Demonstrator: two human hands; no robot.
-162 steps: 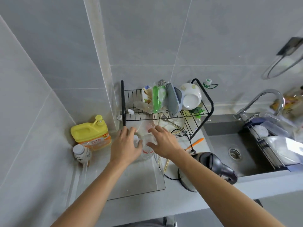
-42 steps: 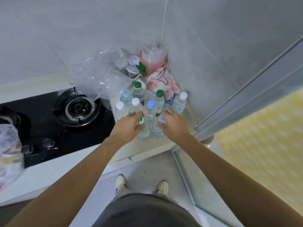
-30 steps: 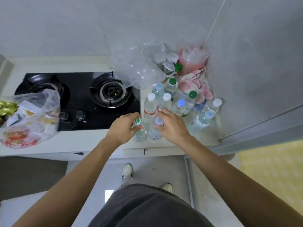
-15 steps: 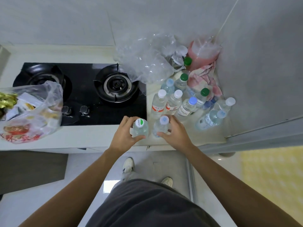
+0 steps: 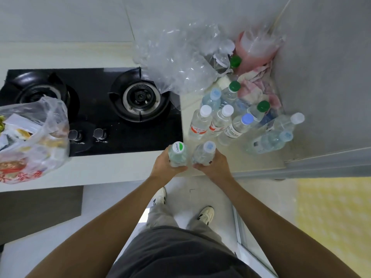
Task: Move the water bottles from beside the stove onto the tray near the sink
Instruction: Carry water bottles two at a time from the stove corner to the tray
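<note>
My left hand (image 5: 164, 167) grips a clear water bottle with a green-and-white cap (image 5: 177, 153), lifted over the counter's front edge. My right hand (image 5: 214, 167) grips a second clear bottle with a pale blue cap (image 5: 204, 152) right beside it. Several more water bottles (image 5: 224, 121) with white, blue and green caps stand or lie on the cream counter right of the black gas stove (image 5: 94, 109). The tray and the sink are out of view.
A crumpled clear plastic bag (image 5: 180, 61) lies behind the bottles, with a pink container (image 5: 255, 51) and a pink cloth (image 5: 257, 87) in the corner. A filled plastic bag (image 5: 30, 141) sits on the counter at the left. A grey wall rises at the right.
Both hands closed on a bottle each in the cluster, then drew them back toward the counter's front edge and raised them. Earlier my hands were at the dish rack by the sink.
</note>
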